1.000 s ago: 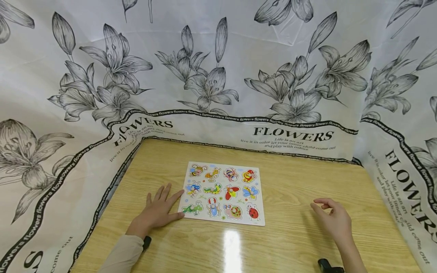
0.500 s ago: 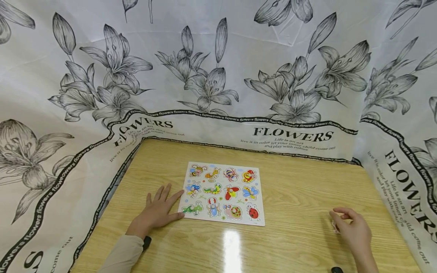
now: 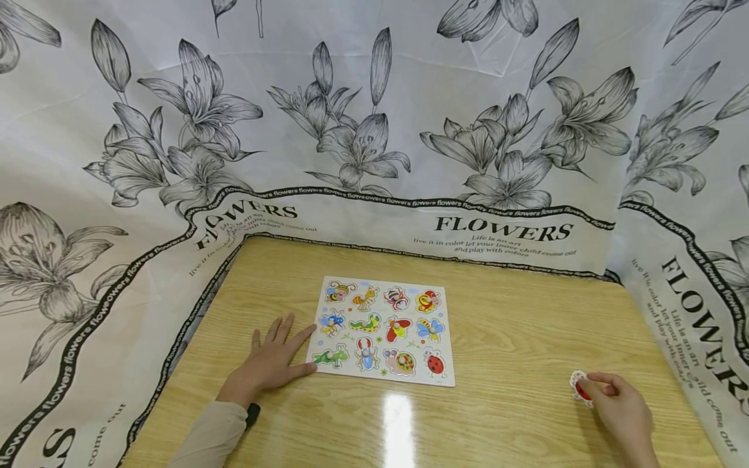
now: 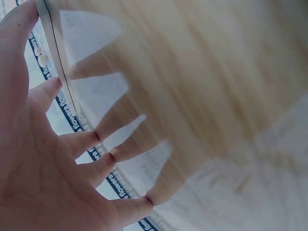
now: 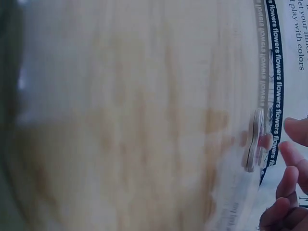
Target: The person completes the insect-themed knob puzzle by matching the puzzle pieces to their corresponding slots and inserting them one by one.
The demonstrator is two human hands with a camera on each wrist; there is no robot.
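A white insect puzzle board (image 3: 380,378) lies flat on the table, with several knobbed bug pieces and a ladybug picture at its near right corner. My left hand (image 3: 257,364) rests spread on the table, thumb and index fingertip touching the board's left edge; the left wrist view shows these straight fingers (image 4: 132,209). A ladybug puzzle piece (image 3: 579,389) with a red knob lies on the table at the right. Just beside it is my right hand (image 3: 621,413), fingers loosely bent. In the right wrist view a small gap separates the fingertips from the piece's knob (image 5: 264,141).
The wooden table (image 3: 503,416) reflects a bright light in front of the board. White cloth (image 3: 363,221) printed with black flowers hangs along its back and both sides. A black band (image 3: 252,415) circles the left wrist.
My right hand has moved right and towards me. The ladybug piece, out of sight a second ago and half covered after that, now lies on the table, released. The left hand stays put.
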